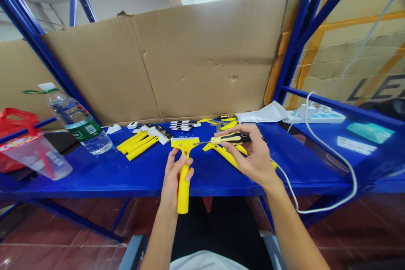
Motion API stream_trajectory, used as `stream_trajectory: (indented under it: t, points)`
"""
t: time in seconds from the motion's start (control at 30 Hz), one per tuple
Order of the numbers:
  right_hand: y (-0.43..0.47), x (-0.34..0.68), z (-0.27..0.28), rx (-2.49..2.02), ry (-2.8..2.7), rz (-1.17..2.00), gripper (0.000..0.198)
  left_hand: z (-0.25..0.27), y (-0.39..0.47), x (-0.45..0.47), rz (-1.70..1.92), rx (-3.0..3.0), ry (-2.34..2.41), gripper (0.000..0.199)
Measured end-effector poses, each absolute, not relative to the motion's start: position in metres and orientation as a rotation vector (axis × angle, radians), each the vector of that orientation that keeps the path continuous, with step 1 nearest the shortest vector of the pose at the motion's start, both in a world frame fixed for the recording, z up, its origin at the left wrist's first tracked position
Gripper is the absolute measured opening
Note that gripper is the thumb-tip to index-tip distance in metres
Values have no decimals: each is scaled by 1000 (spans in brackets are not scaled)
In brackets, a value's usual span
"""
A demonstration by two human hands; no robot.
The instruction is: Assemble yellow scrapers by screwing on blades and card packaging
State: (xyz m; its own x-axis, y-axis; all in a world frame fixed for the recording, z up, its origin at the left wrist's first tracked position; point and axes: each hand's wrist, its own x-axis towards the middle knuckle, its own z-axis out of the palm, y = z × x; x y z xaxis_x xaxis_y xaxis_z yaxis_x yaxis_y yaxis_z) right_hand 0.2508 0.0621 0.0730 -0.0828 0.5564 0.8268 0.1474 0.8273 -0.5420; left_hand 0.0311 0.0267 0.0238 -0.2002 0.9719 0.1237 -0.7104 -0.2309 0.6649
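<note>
My left hand (176, 173) is closed round the neck of a yellow scraper (183, 187), held upright with its wide head at the top. My right hand (253, 154) grips a screwdriver (232, 137) with a pale yellow and black handle. The screwdriver lies level, and its tip meets the right side of the scraper's head; whether it sits in a screw is too small to tell. Behind my right hand, more yellow scraper parts (229, 157) lie on the blue table. To the left, several yellow scrapers (139, 145) with black-and-white heads rest side by side.
A large water bottle (82, 124) and a clear plastic cup (47, 160) stand on the left. Small black-and-white packs (181, 125) sit near the cardboard wall (202, 59). On the right, a white cable (351, 168) hangs off the table edge from a power strip (325, 116).
</note>
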Motion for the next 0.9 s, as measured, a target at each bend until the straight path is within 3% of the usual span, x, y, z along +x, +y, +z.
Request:
stream_trajectory:
  t: [0.13,0.3,0.5,0.73,0.9]
  points:
    - [64,253,74,-678,-1581,174,30,24,26,31,1728,646,567,51]
    - [59,257,76,-513,-1670,510,30,23,26,31,1731,668,572,49]
    - [60,249,74,-599,-1570,290,28,23,26,32,1734,668,571,50]
    - [59,248,74,-435,-1629,545,30,24,26,32,1735,664,578,48]
    - [61,244,73,-507,-1545,377,32,23,26,33,1730,696,580,48]
